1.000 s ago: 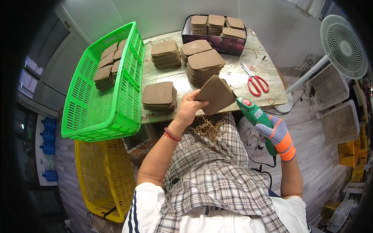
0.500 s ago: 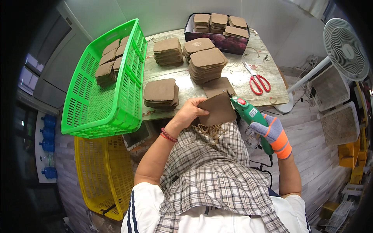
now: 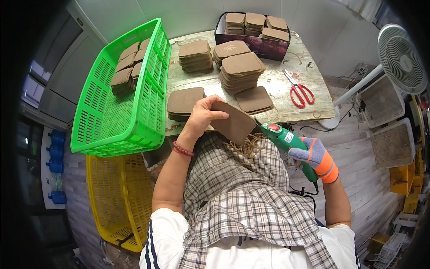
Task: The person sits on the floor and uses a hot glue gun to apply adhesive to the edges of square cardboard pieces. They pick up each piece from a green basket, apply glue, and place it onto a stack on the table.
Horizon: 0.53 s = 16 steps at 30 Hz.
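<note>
My left hand [image 3: 204, 117], bare with a red beaded bracelet at the wrist, pinches a flat brown pad [image 3: 235, 125] with rounded corners, tilted above my lap. In its grey and orange glove, my right hand [image 3: 316, 157] grips a green corded power tool [image 3: 281, 136] with a red button. The tool's dark tip is close to the pad's right corner; I cannot tell whether they touch. Thin tan offcut strips [image 3: 248, 148] lie on the checked apron under the pad. Beside my left hand is a low stack of pads [image 3: 184, 101], partly covered by it.
Taller pad stacks [image 3: 242, 65] stand on the wooden table [image 3: 291, 58], with a lower pile [image 3: 254, 98] nearer me. Red-handled scissors [image 3: 301, 94] lie at the right. A patterned box [image 3: 266, 47] and a green crate [image 3: 152, 130] hold more pads. A white fan [image 3: 403, 60] stands right.
My left hand has moved left with the pad, which now slants down to the right. The tool has shifted slightly left, and the low pile behind the pad shows more fully.
</note>
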Tool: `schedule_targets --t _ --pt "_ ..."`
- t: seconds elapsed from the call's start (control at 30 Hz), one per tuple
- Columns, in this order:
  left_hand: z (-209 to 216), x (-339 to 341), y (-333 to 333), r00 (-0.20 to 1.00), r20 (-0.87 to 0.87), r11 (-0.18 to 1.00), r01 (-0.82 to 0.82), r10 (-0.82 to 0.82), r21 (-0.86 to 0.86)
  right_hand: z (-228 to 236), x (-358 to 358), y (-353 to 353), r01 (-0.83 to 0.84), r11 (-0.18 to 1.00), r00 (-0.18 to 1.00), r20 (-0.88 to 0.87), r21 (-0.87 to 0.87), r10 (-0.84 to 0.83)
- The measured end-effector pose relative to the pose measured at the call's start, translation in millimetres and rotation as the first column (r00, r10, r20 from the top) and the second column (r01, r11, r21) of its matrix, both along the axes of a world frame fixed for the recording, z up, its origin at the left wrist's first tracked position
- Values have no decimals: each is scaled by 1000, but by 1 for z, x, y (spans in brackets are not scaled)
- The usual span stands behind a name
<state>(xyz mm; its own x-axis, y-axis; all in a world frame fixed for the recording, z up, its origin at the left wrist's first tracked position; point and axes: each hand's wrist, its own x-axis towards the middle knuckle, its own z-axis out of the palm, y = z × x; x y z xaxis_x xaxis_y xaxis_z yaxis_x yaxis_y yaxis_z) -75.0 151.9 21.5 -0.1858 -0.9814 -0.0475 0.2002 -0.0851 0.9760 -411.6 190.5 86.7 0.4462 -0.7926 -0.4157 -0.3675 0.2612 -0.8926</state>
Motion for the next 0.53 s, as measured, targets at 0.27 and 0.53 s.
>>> schedule_targets --t 0.27,0.53 --pt "0 2 2 998 -10 997 57 -57 47 -6 4 3 -2 999 999 39 40 0" --pt "-2 -17 7 988 129 995 82 -88 52 -14 7 6 10 1000 1000 28 -17 -10"
